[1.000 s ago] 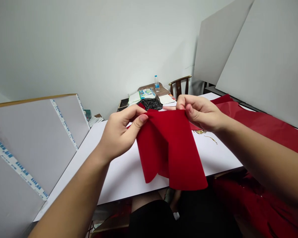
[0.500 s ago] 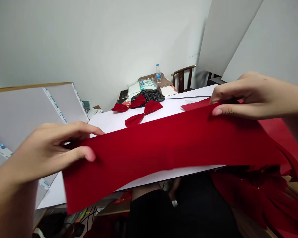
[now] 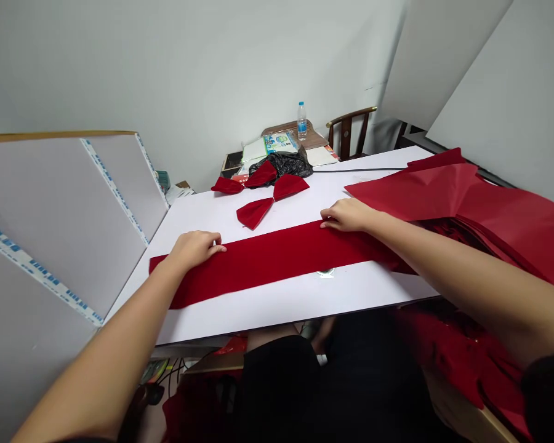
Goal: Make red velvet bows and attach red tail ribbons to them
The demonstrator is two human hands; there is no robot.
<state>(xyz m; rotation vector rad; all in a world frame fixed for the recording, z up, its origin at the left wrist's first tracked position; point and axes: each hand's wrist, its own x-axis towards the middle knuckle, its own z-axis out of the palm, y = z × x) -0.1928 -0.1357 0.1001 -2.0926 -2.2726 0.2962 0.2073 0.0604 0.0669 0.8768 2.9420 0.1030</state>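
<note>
A long red velvet strip [image 3: 277, 255] lies flat across the white board [image 3: 281, 304] that serves as the tabletop. My left hand [image 3: 194, 246] rests palm down on the strip's far edge near its left end, fingers stretched out. My right hand [image 3: 348, 215] presses flat on the far edge further right, fingers spread. Neither hand grips the cloth. Beyond the strip lie two finished red bows, one in the middle [image 3: 271, 198] and one [image 3: 242, 180] behind it to the left.
A heap of red cloth [image 3: 466, 197] covers the board's right side. Grey foam boards [image 3: 64, 227] lean at the left, more [image 3: 489, 80] at the right. Behind are a black plastic bag [image 3: 284, 163], a water bottle [image 3: 301, 114], papers and a wooden chair [image 3: 348, 129].
The folded strip was pulled open between both hands, then lowered. It now lies flat on the board with both hands laid open on it instead of pinching it.
</note>
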